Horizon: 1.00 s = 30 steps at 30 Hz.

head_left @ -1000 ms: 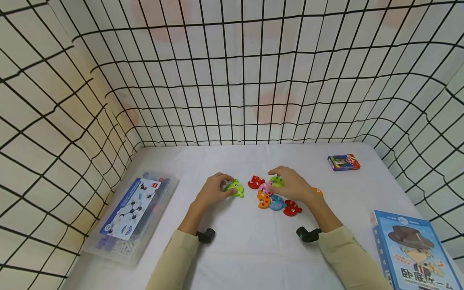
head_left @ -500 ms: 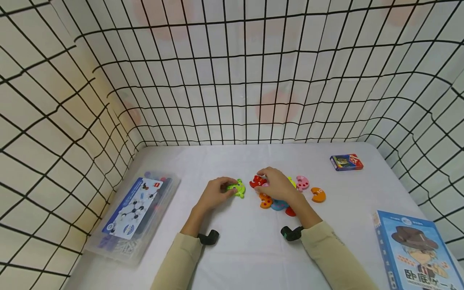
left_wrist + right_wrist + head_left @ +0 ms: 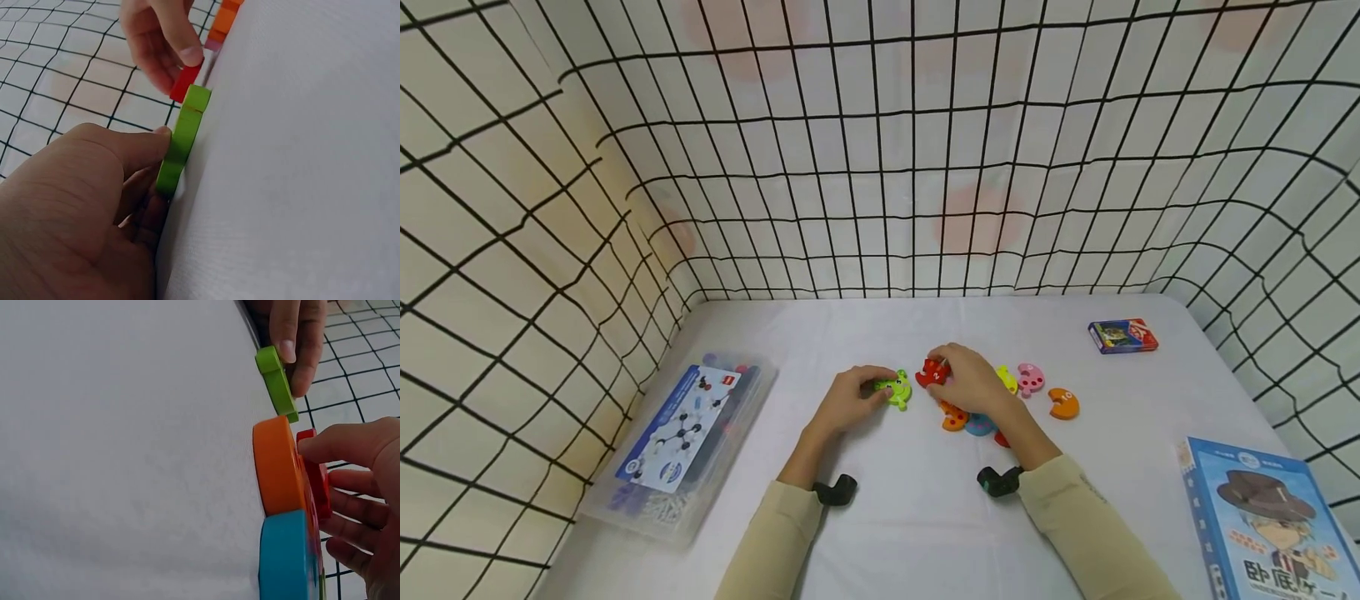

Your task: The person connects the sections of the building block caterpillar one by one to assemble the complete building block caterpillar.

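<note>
My left hand [image 3: 852, 398] holds a flat green animal-head puzzle piece [image 3: 898, 388] at its left side, thumb and fingers on its edges. In the left wrist view this green piece [image 3: 181, 142] stays low against the white cloth. Just right of it, my right hand [image 3: 973, 383] pinches a red puzzle piece [image 3: 930, 372] marked 2 between thumb and fingers. A narrow gap separates red from green in the head view. Under the right hand and wrist lie an orange spotted piece [image 3: 953, 417], a blue piece [image 3: 980, 425] and another red one [image 3: 1002, 438], partly hidden.
Yellow [image 3: 1007, 379], pink [image 3: 1031, 379] and orange [image 3: 1063, 403] pieces lie right of the right hand. A clear plastic case [image 3: 700, 508] stands at left, a small card box [image 3: 1123, 336] at back right, a blue box [image 3: 1262, 517] at front right. Black wire mesh [image 3: 913, 208] encloses the table.
My right hand has come left from the green spotted piece to the red piece marked 2, and that piece has shifted slightly toward the green head. The left hand keeps its hold.
</note>
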{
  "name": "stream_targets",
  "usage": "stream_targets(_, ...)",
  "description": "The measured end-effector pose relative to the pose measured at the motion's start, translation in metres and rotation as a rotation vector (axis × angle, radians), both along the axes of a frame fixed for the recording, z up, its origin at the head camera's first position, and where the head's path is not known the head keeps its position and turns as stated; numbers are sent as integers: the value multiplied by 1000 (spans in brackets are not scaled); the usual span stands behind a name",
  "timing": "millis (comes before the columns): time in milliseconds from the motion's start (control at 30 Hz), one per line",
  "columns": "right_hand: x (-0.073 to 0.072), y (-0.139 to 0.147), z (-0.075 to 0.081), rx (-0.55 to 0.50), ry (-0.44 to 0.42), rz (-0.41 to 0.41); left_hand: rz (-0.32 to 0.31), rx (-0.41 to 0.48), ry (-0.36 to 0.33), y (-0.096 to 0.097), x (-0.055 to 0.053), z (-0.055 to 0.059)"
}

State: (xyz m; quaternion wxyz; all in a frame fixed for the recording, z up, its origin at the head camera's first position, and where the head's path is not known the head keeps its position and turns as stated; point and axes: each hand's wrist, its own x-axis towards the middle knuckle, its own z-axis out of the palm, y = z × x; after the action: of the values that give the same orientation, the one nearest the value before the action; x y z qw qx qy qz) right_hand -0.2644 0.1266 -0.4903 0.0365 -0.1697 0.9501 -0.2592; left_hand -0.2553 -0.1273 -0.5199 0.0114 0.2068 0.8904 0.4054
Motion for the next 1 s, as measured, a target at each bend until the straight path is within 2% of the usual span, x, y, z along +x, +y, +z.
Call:
stream_targets(167, 11, -1, 5, -88, 26, 30, -3, 10, 9, 1, 0, 0)
stream_targets(400, 29, -4, 13, -159, 11, 50, 5, 11, -2, 2, 2, 0)
stream_targets(667, 42, -12, 18, -169, 15, 50, 13, 9, 7, 0, 1, 2)
stream_targets(833, 46, -20, 14, -184, 17, 70, 12, 9, 1, 0, 2, 2)
stream_targets(1000, 49, -27, 7, -145, 13, 39, 12, 9, -9, 0, 2, 2)
